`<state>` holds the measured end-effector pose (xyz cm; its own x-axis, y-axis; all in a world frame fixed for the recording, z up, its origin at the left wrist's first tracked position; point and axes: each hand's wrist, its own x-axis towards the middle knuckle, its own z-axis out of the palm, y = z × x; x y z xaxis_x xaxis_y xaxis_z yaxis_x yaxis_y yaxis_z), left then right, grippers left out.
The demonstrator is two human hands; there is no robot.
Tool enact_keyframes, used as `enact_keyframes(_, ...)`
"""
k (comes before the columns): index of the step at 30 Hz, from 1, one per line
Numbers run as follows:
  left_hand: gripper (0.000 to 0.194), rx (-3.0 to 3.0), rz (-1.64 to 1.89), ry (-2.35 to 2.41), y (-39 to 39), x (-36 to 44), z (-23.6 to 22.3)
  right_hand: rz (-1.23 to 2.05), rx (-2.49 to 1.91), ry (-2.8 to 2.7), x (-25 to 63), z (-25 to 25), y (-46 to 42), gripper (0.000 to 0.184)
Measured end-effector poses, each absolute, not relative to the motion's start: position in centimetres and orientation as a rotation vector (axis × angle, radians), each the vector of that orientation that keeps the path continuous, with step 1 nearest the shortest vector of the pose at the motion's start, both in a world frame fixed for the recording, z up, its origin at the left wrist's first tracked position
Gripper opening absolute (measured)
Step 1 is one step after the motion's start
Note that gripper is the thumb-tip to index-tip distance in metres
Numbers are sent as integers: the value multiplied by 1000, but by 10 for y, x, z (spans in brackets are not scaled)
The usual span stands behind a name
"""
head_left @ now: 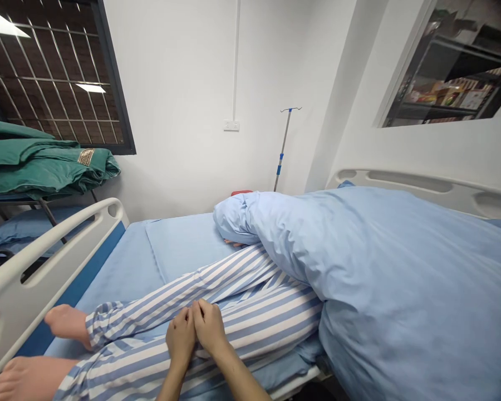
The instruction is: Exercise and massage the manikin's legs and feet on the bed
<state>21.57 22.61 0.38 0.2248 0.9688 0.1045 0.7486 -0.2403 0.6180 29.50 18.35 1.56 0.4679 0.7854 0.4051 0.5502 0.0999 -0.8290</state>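
Your near striped trouser leg (271, 326) is directly under both hands, around mid-leg; can't tell if the knuckles press on it or sit just above. Long axis runs left to right: feet (69, 323) at left, upper end going under the blue quilt (379, 267) at right. Your left hand (181, 337) is on the foot side, right hand (209, 328) on the quilt side and nearer to it. Hands touch side by side, fingers curled in; undersides hidden, so can't tell if any cloth is pinched. Far leg (183, 289) is past your hands. Surface: blue bed sheet (183, 239), footboard (8, 295) at left. Beyond the bed: IV stand (284, 139) by the white wall (179, 100); green bundle (37, 161) under the barred window (127, 111).
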Motion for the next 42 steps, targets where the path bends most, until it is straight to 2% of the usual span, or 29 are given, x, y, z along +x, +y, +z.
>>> enact_keyframes(4,31,2145,636,1588,222,218,4,120,-1619,-1298,304,-1,170,37)
enact_keyframes(8,30,2130,630,1600,221,216,3,130,-1672,-1211,300,-16,171,37)
enact_keyframes(16,33,1986,796,1319,226,244,16,532,-1347,-972,319,-6,172,41)
enact_keyframes(23,25,2217,825,1223,211,253,-5,789,-1156,-802,332,-5,175,43)
enact_keyframes(26,31,2218,780,1272,209,250,-5,680,-1328,-943,335,7,171,42)
enact_keyframes(30,32,2143,732,1347,206,253,0,330,-1642,-1187,347,23,158,43)
enact_keyframes(35,30,2148,717,1373,202,257,1,92,-1872,-1319,359,9,146,40)
enact_keyframes(38,30,2162,704,1356,202,255,-2,27,-1924,-1324,358,-2,145,37)
enact_keyframes(42,29,2145,719,1326,205,260,1,129,-1796,-1228,360,-2,146,40)
